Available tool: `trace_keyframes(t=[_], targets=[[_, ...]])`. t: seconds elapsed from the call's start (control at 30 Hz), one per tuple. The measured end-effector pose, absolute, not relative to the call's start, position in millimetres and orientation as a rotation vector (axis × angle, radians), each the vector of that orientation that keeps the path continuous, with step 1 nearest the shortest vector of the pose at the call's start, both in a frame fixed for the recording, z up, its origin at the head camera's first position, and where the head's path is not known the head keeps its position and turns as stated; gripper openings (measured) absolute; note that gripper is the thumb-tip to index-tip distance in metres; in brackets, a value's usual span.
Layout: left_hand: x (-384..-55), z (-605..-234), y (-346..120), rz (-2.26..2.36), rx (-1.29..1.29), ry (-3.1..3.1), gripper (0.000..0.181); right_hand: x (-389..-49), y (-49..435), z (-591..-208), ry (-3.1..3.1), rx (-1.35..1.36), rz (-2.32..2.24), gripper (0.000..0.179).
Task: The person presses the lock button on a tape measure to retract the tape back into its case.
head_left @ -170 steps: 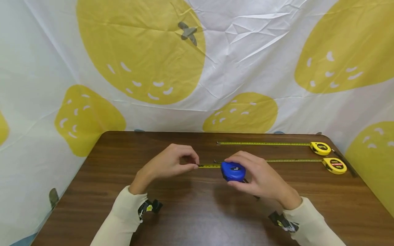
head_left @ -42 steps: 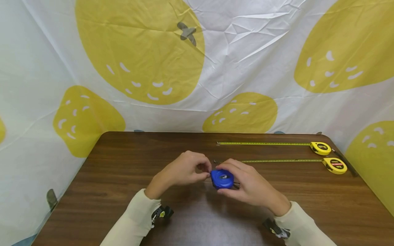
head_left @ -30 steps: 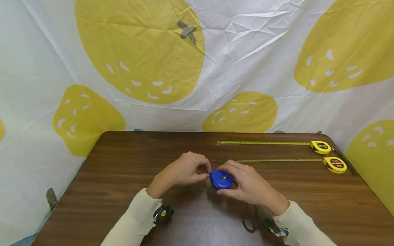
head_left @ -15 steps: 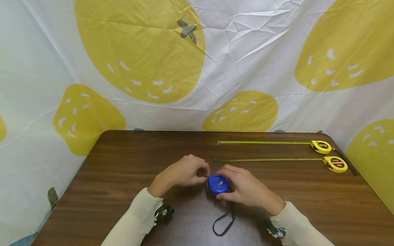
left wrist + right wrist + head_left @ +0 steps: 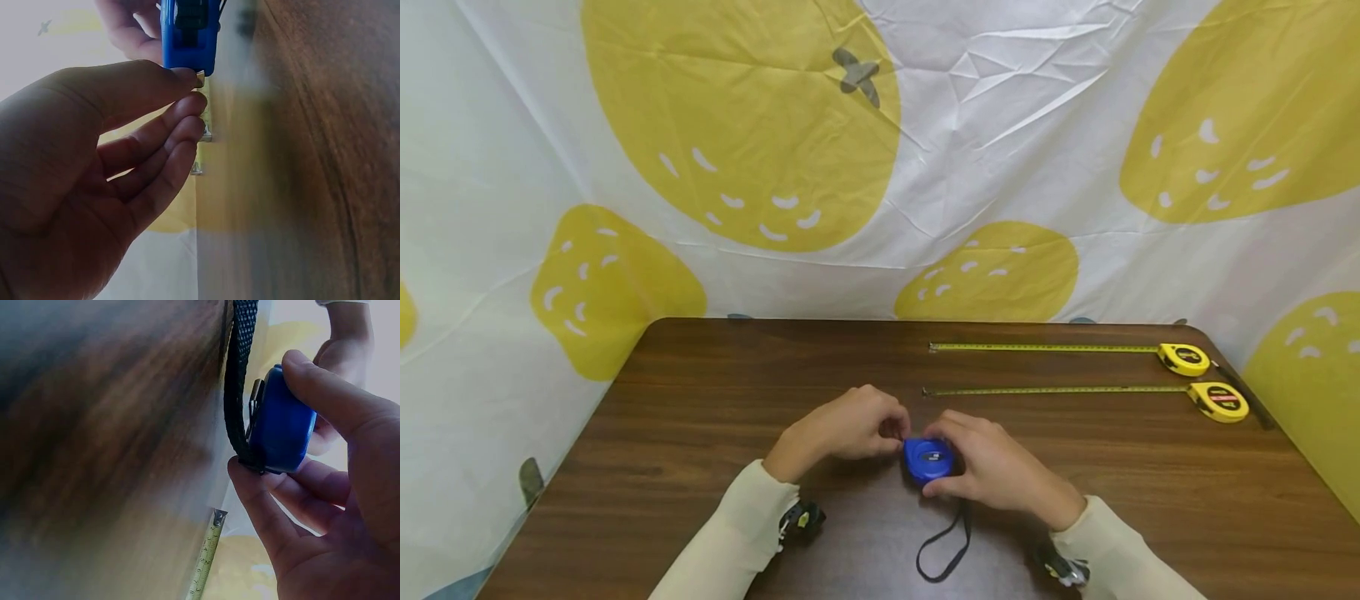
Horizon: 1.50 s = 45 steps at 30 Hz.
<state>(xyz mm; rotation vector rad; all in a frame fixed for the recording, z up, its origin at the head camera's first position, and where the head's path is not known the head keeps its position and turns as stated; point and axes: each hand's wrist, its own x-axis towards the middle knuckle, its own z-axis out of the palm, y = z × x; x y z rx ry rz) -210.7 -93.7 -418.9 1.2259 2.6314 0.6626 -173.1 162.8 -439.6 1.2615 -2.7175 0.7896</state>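
Note:
A blue tape measure (image 5: pixel 929 461) sits low over the middle of the table, gripped at its right side between the thumb and fingers of my right hand (image 5: pixel 992 467). Its black wrist strap (image 5: pixel 942 571) trails toward me in a loop. My left hand (image 5: pixel 850 425) is at the left end of the case, thumb and forefinger pinching the small end hook (image 5: pixel 200 79) at the blade mouth. Hardly any blade shows between hand and case. Whether the case touches the table is hard to tell.
Behind my hands lie two yellow tape measures, a rear one (image 5: pixel 1183 359) and a nearer one (image 5: pixel 1219 402), both with blades drawn out leftward. A thin black object (image 5: pixel 1247 396) lies beside them at the right table edge. A fruit-patterned cloth (image 5: pixel 820 283) hangs behind the brown table (image 5: pixel 700 392).
The short length of blade seen earlier between my hands has gone back into the blue case. Both hands have come together and moved toward me; the strap now hangs in view.

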Motion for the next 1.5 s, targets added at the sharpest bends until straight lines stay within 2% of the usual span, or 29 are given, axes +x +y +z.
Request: trace_keyframes(t=[1.17,1.3,1.5], targets=[[-209.9,-421.4,-94.4,0.703,1.246,2.622,0.007,-169.9,162.5,-439.3,-2.757,1.262,0.792,0.059],[-210.2,-419.8,-96.1,0.734,1.218,2.656,0.015,-170.5,163.1,-438.3,-2.751,1.27,0.783,0.058],[-210.6,-417.8,-98.9,0.811,1.176,2.71,0.037,-173.5,167.9,-435.4,-2.765,1.255,0.82,0.061]])
